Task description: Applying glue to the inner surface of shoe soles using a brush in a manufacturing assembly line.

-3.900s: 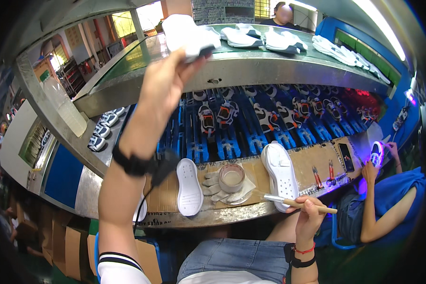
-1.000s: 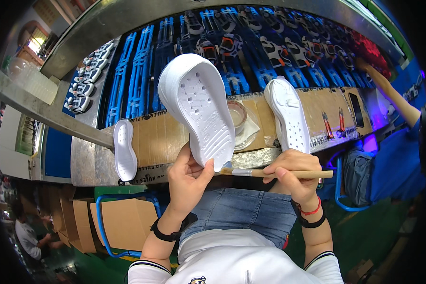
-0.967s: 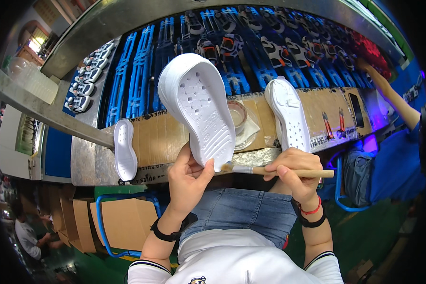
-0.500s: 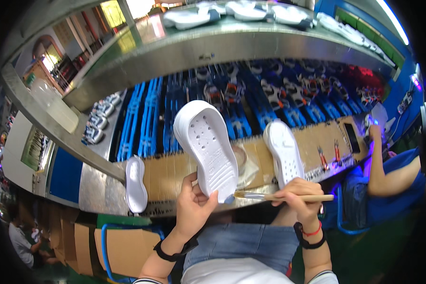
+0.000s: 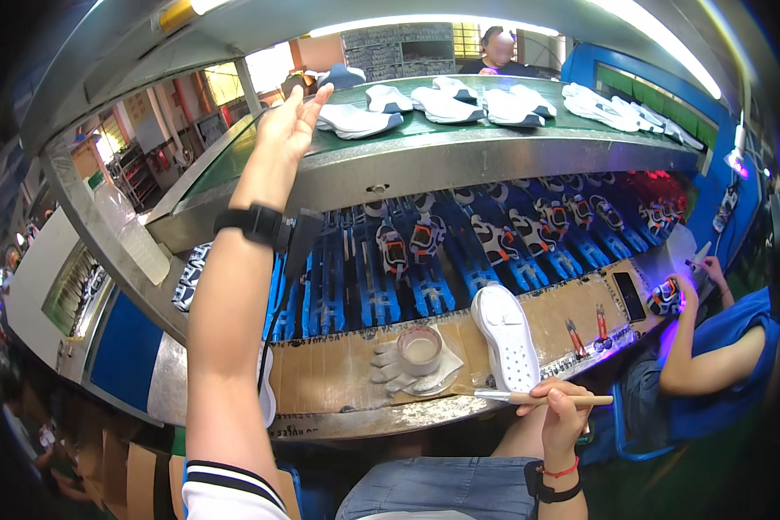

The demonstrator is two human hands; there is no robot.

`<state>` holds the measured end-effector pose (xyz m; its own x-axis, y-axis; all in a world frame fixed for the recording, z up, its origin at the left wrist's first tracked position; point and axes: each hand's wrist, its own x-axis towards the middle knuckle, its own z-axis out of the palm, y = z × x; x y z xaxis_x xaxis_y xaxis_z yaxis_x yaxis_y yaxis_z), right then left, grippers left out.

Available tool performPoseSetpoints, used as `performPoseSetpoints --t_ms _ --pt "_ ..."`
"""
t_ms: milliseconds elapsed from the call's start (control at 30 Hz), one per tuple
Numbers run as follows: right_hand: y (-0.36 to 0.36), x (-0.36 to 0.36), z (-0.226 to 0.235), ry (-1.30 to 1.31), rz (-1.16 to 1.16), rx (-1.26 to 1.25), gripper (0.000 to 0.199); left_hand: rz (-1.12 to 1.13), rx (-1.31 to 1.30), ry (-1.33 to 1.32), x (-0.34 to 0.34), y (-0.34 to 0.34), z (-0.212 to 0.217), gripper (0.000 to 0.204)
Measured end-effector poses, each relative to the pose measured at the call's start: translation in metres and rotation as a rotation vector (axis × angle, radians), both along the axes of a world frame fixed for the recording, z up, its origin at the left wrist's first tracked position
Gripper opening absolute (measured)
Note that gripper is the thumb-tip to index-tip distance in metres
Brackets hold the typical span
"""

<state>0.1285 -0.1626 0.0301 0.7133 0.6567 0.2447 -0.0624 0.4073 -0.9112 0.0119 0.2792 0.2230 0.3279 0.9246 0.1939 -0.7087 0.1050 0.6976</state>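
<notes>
My left hand [image 5: 289, 123] is raised to the far left of the green upper belt [image 5: 273, 160], fingers apart and nothing in them. Just beyond its fingertips sits a white and dark-blue shoe sole [image 5: 345, 75]. A wooden-handled brush [image 5: 591, 400] is gripped in my right hand [image 5: 562, 414], low over the bench's front edge, with its bristles pointing left. Close to the brush lies a white sole [image 5: 504, 334] on the cardboard. A round bowl of pale liquid [image 5: 421, 347] stands by a glove [image 5: 390, 368]. My left forearm partly hides another white sole [image 5: 268, 394].
Several soles [image 5: 442, 104] rest on the upper belt. Beneath it are blue racks [image 5: 377, 303] with shoe uppers [image 5: 425, 234]. A phone [image 5: 628, 295] and red-handled hand tools [image 5: 575, 336] lie at the right. A co-worker [image 5: 711, 347] sits there; another person [image 5: 497, 56] is behind the belt.
My left hand has gone from holding a white sole at the bench to reaching up at the belt, and has let it go. The brush has dropped slightly lower in my right hand.
</notes>
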Motion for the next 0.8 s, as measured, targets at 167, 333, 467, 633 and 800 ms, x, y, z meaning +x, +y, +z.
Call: performPoseSetpoints --t_ms 167,333,467,633,800 --pt "0.002 0.005 -0.014 -0.016 0.1 -0.141 0.028 0.22 0.441 0.493 -0.067 -0.119 -0.099 0.033" --pt "0.044 -0.002 -0.017 -0.146 0.177 -0.298 0.02 0.55 0.723 1.84 -0.261 -0.163 -0.224 0.037" --pt "0.086 0.006 -0.038 -0.408 0.209 -0.334 0.016 0.276 -0.052 2.113 -0.346 -0.197 -0.283 0.046" --pt "0.116 0.008 -0.064 -0.65 0.253 -0.378 0.013 0.391 -0.395 1.161 -0.375 -0.209 -0.323 0.045" --pt "0.125 0.006 -0.069 -0.665 0.256 -0.404 0.013 0.285 -0.4 1.177 -0.364 -0.207 -0.314 0.03"
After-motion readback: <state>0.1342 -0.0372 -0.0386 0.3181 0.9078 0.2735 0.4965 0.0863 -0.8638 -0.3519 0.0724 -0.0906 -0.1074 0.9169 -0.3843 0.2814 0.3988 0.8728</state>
